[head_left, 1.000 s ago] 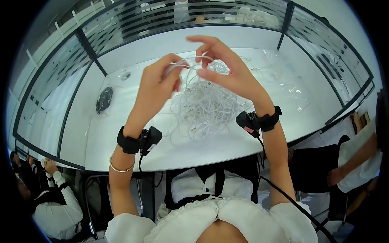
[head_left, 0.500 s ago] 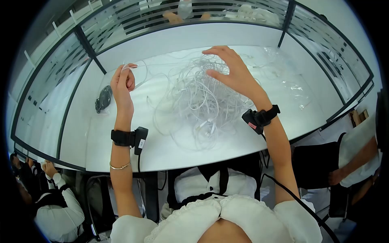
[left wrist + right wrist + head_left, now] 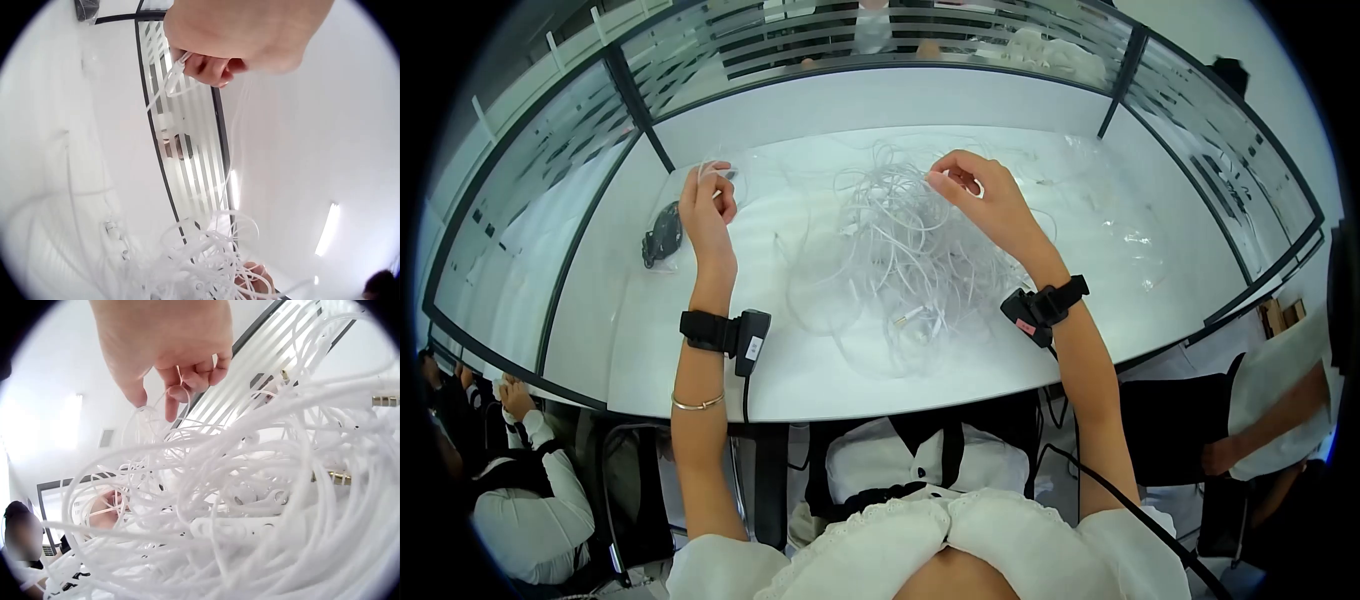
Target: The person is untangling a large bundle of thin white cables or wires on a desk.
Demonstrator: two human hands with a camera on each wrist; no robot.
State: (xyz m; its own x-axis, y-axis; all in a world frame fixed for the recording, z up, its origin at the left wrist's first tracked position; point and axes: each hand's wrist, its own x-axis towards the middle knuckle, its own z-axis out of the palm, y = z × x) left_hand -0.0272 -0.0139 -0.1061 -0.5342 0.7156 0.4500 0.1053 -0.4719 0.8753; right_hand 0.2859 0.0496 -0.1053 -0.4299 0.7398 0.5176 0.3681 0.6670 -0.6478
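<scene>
Head view: left hand (image 3: 708,205) is raised over the left part of the white table (image 3: 820,375), fingers curled, pinching a thin white cable strand (image 3: 718,170) near its end. The strand runs right toward the tangle of white earphone cables (image 3: 900,250) heaped mid-table. Right hand (image 3: 985,198) is at the tangle's top right edge, thumb and fingers pinched on a loop of it. A black item in a clear bag (image 3: 662,236) lies just left of the left hand, clear plastic bags (image 3: 1125,225) lie right of the tangle, and a glass partition (image 3: 820,45) runs along the far edge. Left wrist view: left hand (image 3: 244,31) at top, fingertips closed on the cable strand (image 3: 177,67), which sticks out below them. The tangle (image 3: 200,262) is at the bottom of frame, well apart from this hand, with the right hand's fingertips (image 3: 255,276) just showing behind it. Right wrist view: right hand (image 3: 165,344) above the tangle (image 3: 262,506), thumb and forefinger nipping one thin loop (image 3: 179,380), other fingers curled beside. Metal jack plugs (image 3: 384,400) show among the cables at right. Left hand (image 3: 107,503) is small in the background, seen through the loops — clear of the pile.
</scene>
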